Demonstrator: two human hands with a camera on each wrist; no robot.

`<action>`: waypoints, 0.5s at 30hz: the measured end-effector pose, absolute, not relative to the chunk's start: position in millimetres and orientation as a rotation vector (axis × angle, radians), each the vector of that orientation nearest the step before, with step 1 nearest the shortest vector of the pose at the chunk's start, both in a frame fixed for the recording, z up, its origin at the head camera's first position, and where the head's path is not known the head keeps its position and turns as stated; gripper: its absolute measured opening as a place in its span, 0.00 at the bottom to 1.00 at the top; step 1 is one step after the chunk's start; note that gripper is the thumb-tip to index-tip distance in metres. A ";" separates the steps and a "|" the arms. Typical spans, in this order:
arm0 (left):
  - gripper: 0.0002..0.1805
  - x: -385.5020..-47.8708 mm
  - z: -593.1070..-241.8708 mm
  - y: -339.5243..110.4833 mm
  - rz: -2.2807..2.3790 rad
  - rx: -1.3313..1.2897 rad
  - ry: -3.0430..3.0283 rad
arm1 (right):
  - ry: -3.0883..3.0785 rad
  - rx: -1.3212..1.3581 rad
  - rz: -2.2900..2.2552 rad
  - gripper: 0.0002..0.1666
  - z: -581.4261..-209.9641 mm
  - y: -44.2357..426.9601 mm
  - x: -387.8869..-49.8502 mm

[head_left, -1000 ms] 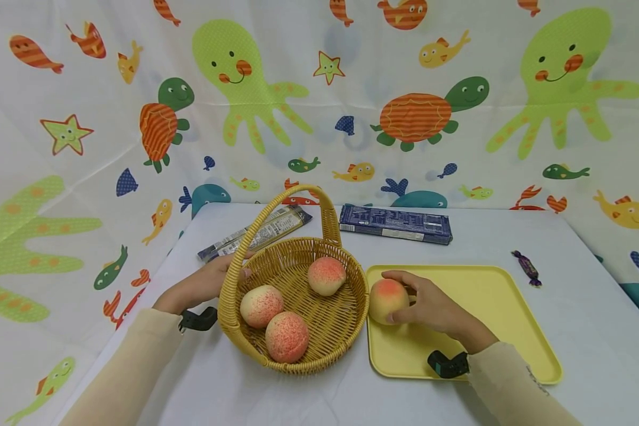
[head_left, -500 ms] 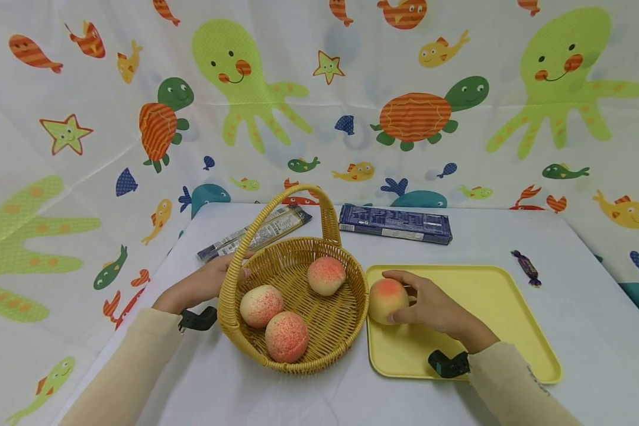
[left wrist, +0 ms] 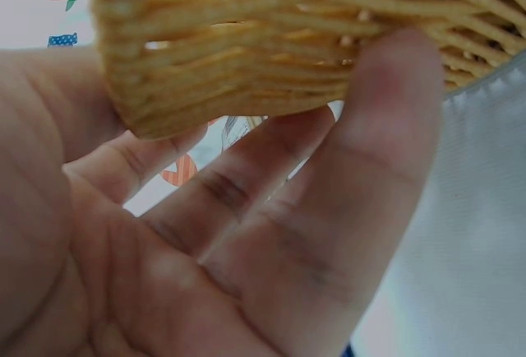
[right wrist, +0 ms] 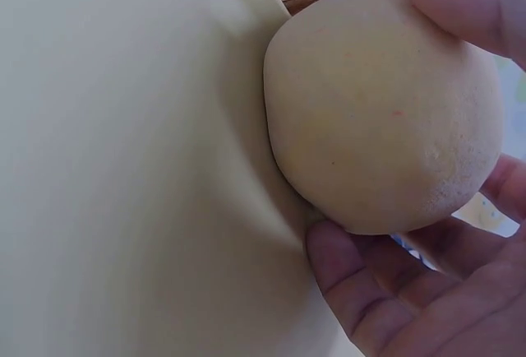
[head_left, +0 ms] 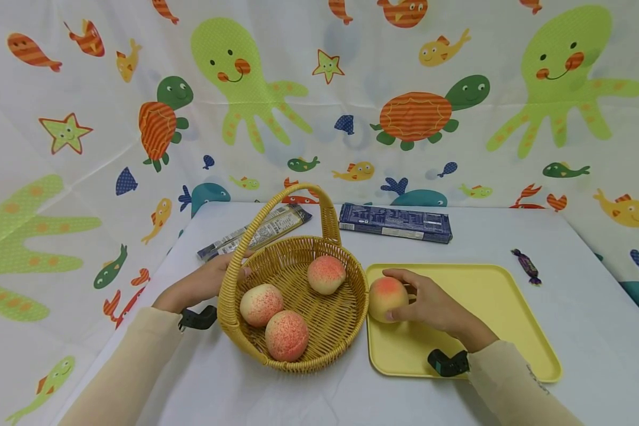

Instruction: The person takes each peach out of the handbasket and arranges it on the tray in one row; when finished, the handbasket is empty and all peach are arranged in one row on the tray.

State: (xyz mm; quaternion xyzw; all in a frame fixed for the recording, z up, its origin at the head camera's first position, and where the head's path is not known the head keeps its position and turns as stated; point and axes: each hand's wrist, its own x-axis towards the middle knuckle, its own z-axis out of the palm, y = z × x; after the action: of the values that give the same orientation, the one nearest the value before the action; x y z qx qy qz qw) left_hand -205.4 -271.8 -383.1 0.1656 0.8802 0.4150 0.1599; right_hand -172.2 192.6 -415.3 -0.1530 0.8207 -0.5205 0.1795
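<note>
My left hand [head_left: 202, 285] is at the left side of a wicker basket [head_left: 332, 322], by the base of its tall handle. In the left wrist view the hand [left wrist: 246, 225] holds the basket's wicker wall [left wrist: 238, 61], one fingertip pressed on the weave. Three pink-speckled peaches [head_left: 287, 336] lie in the basket. At the left end of a yellow tray [head_left: 484, 307], my right hand [head_left: 439, 306] grips a fourth peach [head_left: 386, 300] beside the basket's rim. Fingers and thumb of that hand [right wrist: 448, 291] curve round the peach [right wrist: 378, 110] in the right wrist view.
Behind the basket lie silver-and-dark packets [head_left: 277, 228], partly hidden by its handle. A dark blue box [head_left: 396, 223] is at the table's back edge, and a purple wrapped candy [head_left: 527, 267] lies right of the tray. A cloth with sea animals hangs behind.
</note>
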 end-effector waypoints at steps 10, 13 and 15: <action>0.26 -205.3 -383.6 -270.3 1.186 0.486 2.521 | 2.314 -0.462 -1.468 0.52 -416.3 193.7 -172.1; 0.26 -206.0 -383.9 -270.8 1.190 0.493 2.518 | 2.313 -0.468 -1.467 0.52 -416.8 193.9 -172.5; 0.26 -206.6 -384.0 -271.3 1.198 0.490 2.508 | 2.311 -0.470 -1.468 0.52 -417.1 194.0 -172.7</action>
State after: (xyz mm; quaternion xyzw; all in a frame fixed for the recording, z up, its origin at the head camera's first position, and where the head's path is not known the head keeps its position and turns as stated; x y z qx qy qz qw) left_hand -206.6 -271.3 -384.0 0.1715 0.8772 0.4192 0.1591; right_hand -172.7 194.0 -417.1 -0.1666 0.8182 -0.5197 0.1810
